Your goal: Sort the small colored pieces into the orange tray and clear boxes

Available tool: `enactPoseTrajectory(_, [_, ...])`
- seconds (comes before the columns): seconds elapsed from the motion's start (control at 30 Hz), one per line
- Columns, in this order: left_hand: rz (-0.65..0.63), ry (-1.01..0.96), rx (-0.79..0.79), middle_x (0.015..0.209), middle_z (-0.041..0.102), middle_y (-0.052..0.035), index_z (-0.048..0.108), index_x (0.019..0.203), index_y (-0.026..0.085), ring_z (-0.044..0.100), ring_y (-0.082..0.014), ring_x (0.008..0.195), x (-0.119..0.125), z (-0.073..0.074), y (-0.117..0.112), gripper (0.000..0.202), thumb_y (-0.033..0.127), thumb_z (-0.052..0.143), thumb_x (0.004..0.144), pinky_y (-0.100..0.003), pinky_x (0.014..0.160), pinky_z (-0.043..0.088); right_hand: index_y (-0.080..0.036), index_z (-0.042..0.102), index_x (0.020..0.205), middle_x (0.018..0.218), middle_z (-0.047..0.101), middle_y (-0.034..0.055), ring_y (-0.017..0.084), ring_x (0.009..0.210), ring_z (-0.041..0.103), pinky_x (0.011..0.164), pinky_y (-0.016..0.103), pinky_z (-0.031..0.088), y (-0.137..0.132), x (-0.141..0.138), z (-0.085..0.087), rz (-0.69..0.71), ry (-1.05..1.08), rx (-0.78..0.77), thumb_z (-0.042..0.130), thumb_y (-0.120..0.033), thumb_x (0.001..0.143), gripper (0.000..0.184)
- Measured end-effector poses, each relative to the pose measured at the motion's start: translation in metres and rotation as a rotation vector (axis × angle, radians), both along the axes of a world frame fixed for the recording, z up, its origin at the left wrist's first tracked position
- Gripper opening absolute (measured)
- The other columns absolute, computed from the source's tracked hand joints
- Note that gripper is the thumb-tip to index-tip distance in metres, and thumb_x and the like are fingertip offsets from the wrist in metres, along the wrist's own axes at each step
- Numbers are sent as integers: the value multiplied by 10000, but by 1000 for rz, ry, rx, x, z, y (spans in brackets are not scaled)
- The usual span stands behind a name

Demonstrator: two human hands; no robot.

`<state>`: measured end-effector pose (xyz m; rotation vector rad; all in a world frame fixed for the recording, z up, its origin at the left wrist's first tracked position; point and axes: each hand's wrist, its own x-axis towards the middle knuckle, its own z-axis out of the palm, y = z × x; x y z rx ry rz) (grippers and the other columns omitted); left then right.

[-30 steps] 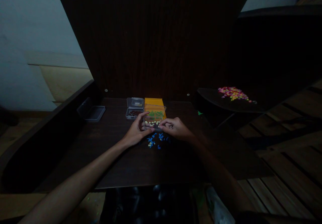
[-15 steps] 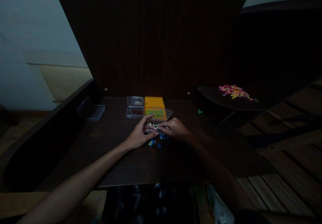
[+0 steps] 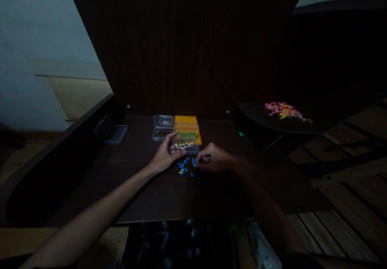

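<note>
My left hand grips the left side of a small clear plastic box with pale yellow beads inside; the box rests on the dark table. My right hand lies curled just right of a scatter of blue beads, its fingertips pinched at the beads' edge. What sits in the pinch is too small to see. Behind the clear box stands an orange box holding green beads.
A clear box of dark beads sits left of the orange one. An open clear case lies at the table's left. A pile of pink and yellow beads rests on a dark round surface at right. A dark panel rises behind.
My right hand has left the clear box and moved down to the blue beads. The clear box has settled back on the table in my left hand.
</note>
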<state>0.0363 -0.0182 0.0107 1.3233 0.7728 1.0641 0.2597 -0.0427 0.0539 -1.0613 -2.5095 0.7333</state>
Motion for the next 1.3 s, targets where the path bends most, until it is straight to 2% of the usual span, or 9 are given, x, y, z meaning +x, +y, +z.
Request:
enactPoseTrajectory(0.2, [28,15,16,1274,522,-98,436,1301,236,631,-109,836,-2,2,0,736,276,823,677,-323,839,562,-200,753,841,651,646,-26,95,580,537,599,217,333,0,-11,-3,-47,-304,-1,681,-247,779,106])
enactPoseTrajectory(0.37, [30,10,12,1249,529,-88,443,1290,236,628,-104,822,-1,2,0,734,268,826,664,-325,829,561,-233,734,879,796,714,-8,133,720,600,634,228,329,3,-10,-8,-94,-414,-4,669,-305,799,125])
enactPoseTrajectory(0.53, [29,11,9,1261,535,-91,447,1297,238,632,-106,826,-2,2,1,732,237,819,666,-332,837,562,-248,731,868,786,706,-9,146,764,608,661,227,339,4,-5,-7,-116,-429,2,653,-310,811,115])
enactPoseTrajectory(0.73, [32,-9,-8,1265,535,-91,452,1289,230,631,-90,811,-2,3,1,733,217,824,658,-303,821,566,-227,738,895,749,700,-13,123,678,597,646,224,347,4,-7,-5,-87,-395,-19,645,-262,809,132])
enactPoseTrajectory(1.0, [38,-11,-2,1245,545,-90,459,1286,231,630,-100,818,-1,4,1,735,210,824,648,-309,810,564,-251,768,932,812,723,4,152,778,619,719,244,365,4,-7,-10,-86,-411,-17,648,-317,835,168])
enactPoseTrajectory(1.17, [24,-10,1,1255,528,-83,444,1289,236,626,-88,806,-1,4,1,734,210,816,657,-301,817,560,-234,772,924,701,685,-10,115,642,577,636,224,341,5,-8,-7,-80,-378,-31,658,-282,826,158])
enactPoseTrajectory(1.3, [23,4,23,1247,536,-90,443,1296,230,633,-109,824,-1,3,1,733,241,816,665,-320,817,562,-231,779,914,691,682,-15,98,603,555,614,215,326,7,-5,-11,-47,-340,-17,657,-249,827,151])
